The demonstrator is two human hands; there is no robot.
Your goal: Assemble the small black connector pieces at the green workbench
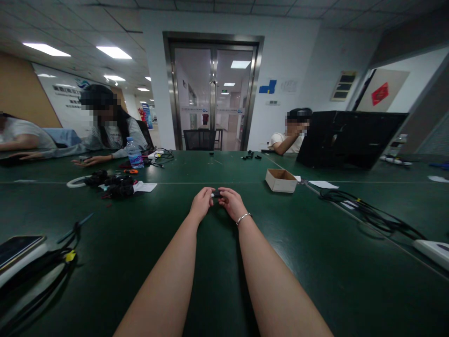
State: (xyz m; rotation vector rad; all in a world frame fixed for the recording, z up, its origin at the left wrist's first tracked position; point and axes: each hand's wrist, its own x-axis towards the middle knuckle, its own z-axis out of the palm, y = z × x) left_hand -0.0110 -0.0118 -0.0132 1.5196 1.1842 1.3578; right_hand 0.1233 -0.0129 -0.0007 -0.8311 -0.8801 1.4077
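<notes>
Over the middle of the green table [164,224], both arms reach forward and the hands meet at a small black piece with a shiny metal end [215,194]. It looks like a plug or a USB stick, but is too small to be sure. My left hand [201,204] pinches its metal end between thumb and fingers. At its black end, my right hand [231,203], with a silver bracelet [243,218] at the wrist, has its fingertips closed on it. Fingers cover part of the piece.
An open cardboard box [280,181] stands right of the hands, before a big black case [351,138]. Dark cables [372,215] lie at right. To the left are a black bundle [115,185], a water bottle [134,153] and a phone [21,250]. People sit across the table.
</notes>
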